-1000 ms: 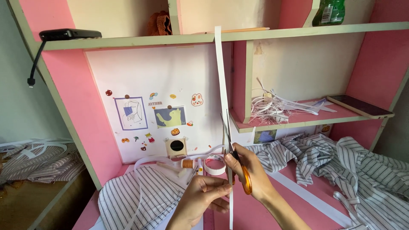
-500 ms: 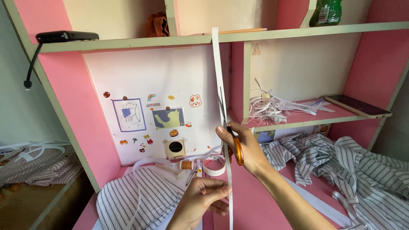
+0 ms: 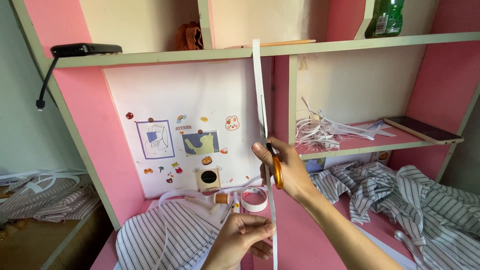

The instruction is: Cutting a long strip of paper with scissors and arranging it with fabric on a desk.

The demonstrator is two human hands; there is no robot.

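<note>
The white paper strip [image 3: 259, 95] stands nearly upright through the middle of the frame, its top end reaching the upper shelf [image 3: 150, 49] and its lower end running out past the bottom edge. The left hand [image 3: 240, 240], at the bottom centre, is closed on the strip, pinching it between thumb and fingers. The right hand [image 3: 285, 170], just above it in the centre, is closed around the orange-handled scissors [image 3: 272, 162]; the blades point upward along the strip, and whether they are parted or shut cannot be told. Just left of the hands, on the pink bench [image 3: 295, 235], lie a roll of white tape [image 3: 253, 198] and a small spool of orange thread [image 3: 221, 198], near each other. A striped cloth [image 3: 160, 235] lies at the lower left of the bench, and more striped fabric [image 3: 400, 195] is heaped at the lower right. In the centre-right compartment a tangle of white paper trimmings [image 3: 325, 130] sits on a pink shelf, with a dark phone [image 3: 422, 129] well apart from it at the right end. On the upper shelf, a black device with a hanging cable [image 3: 85, 49] rests at upper left, and a green bottle [image 3: 385, 15] stands at upper right. A white board with small stickers and pictures [image 3: 190, 125] fills the back wall, centre left.
</note>
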